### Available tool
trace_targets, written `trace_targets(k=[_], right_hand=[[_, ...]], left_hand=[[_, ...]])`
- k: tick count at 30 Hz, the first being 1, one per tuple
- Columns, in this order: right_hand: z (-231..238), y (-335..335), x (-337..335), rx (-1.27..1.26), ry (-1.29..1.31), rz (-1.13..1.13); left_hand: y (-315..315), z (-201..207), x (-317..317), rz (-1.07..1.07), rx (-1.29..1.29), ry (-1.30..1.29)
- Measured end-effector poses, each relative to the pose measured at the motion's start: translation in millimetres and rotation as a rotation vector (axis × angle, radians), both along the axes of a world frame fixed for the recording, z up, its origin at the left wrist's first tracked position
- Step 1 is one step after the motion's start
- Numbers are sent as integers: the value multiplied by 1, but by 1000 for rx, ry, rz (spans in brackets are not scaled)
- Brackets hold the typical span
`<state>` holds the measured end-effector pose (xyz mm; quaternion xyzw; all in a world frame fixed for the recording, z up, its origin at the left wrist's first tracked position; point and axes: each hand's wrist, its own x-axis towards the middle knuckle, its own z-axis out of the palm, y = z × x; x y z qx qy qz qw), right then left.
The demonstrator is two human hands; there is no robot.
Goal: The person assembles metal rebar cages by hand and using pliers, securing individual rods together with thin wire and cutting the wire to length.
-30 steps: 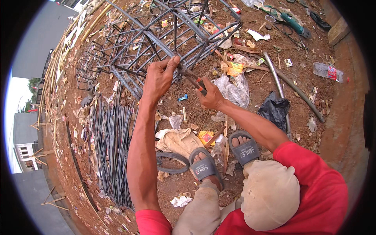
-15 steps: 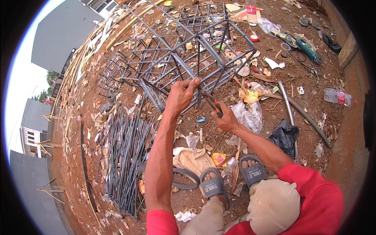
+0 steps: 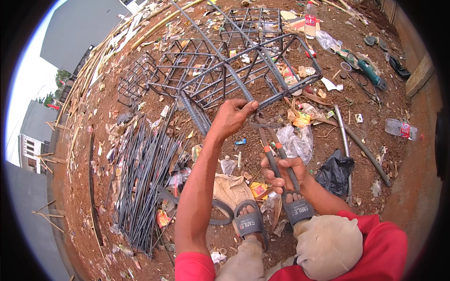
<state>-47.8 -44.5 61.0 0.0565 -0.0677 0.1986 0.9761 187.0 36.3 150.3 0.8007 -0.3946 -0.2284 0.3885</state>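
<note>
While a steel frame [image 3: 238, 82] is clasped by the left hand [image 3: 230, 118], pincers [image 3: 272, 161] are gripped by the right hand [image 3: 299, 171]. Well right of both, a bottle [image 3: 397, 128] is seen, contents unclear.

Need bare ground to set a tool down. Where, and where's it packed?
Mostly bare soil, few scraps: right, between the dark pole and the clear bottle on its side. Small patch between blue wrapper and pincers.
Crowded: rod bundle left, rebar cages ahead, cloth and wire coil by the sandals.
</note>
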Motion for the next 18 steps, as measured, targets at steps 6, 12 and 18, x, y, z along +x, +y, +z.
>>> trace_targets(k=[6,12,18], right_hand=[[41,-37,-18,-1119,23,-304],[-8,-46,-11,-38,46,10],[13,-47,7,-629,17,-194]], left_hand=[[-6,8,-4,36,-5,-27],[-13,-2,2,87,15,-51],[2,9,9,142,-35,-85]])
